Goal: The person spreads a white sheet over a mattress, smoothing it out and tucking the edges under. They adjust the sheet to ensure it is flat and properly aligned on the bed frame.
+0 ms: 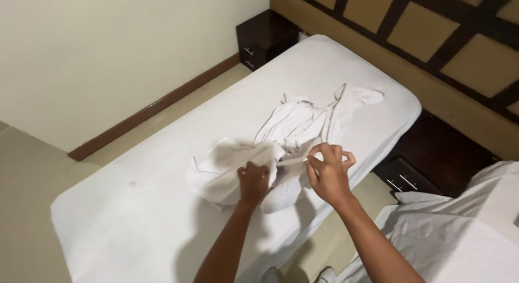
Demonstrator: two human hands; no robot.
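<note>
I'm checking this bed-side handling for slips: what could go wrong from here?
The left hand and right hand grip the white garment close to the mattress edge, so the bunched part may slide onto the tiled floor. The right hand's grip on the thin strip looks slight and could slip.

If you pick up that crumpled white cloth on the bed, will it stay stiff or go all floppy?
Probably floppy: the white cloth lies in soft folds and bunches under the left hand. Likely light, since the right hand lifts an edge with pinched fingers. It shouldn't roll.
</note>
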